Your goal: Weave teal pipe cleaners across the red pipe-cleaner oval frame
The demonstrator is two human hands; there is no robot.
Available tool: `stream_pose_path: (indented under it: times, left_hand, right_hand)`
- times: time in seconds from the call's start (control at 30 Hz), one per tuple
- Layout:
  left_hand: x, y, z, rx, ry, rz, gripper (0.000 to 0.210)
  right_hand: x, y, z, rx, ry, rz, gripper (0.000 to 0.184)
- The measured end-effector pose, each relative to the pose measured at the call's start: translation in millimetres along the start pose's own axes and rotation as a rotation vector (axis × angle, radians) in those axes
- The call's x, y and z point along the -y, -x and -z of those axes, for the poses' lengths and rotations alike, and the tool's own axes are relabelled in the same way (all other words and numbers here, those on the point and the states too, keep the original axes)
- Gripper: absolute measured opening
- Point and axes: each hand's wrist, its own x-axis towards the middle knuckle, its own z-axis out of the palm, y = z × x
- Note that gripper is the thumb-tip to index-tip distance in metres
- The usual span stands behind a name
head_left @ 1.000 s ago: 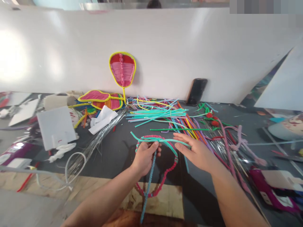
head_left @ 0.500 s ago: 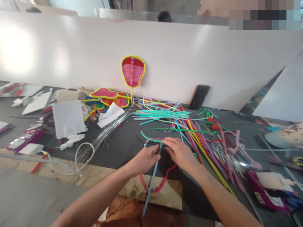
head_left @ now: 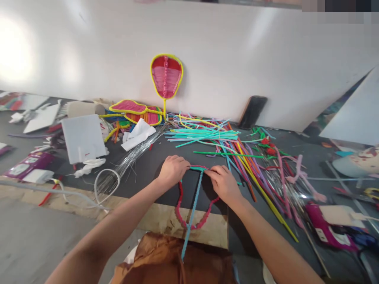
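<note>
Between my hands is a pipe-cleaner loop [head_left: 179, 209], red and pink, with a light blue pipe-cleaner stem [head_left: 192, 215] running down its middle and out past the bottom. A turquoise pipe cleaner [head_left: 196, 168] lies along the loop's top edge. My left hand [head_left: 174, 171] is closed, pinching the top left of the loop. At the top right, the fingertips of my right hand [head_left: 223, 183] pinch the loop close to where the stem meets it. The fingers hide parts of the rim on both sides.
A yellow-edged pink fan shape [head_left: 166, 77] stands against the white board [head_left: 219, 51]. Turquoise pipe cleaners [head_left: 204, 135] and other colours lie beyond my hands. A phone [head_left: 252, 112] leans on the board. Wires [head_left: 130, 161] lie left; a magenta tool [head_left: 327, 230] lies right.
My left hand has moved from the stem out to the loop's upper left. The loose turquoise end that stuck up there no longer shows. My right hand stays at the top right.
</note>
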Motion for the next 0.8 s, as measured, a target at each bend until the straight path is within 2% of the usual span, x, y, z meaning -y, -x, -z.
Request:
stream_pose_path:
  times: [0.17, 0.3, 0.57, 0.8]
  left_hand:
    - [0, 1, 6.9, 0.009, 0.047, 0.074, 0.014]
    - [-1, -4, 13.5, 0.082, 0.097, 0.161, 0.014]
    - [1, -7, 15.4, 0.148, 0.12, 0.24, 0.016]
    - [3, -8, 14.4, 0.15, 0.137, 0.262, 0.017]
  right_hand:
    - [2, 1, 3, 0.04, 0.052, -0.045, 0.032]
    - [3, 0, 7, 0.072, 0.047, -0.08, 0.032]
    - [-5, -2, 6, 0.013, -0.221, -0.246, 0.019]
    - [-3, -2, 9, 0.046, -0.097, -0.256, 0.016]
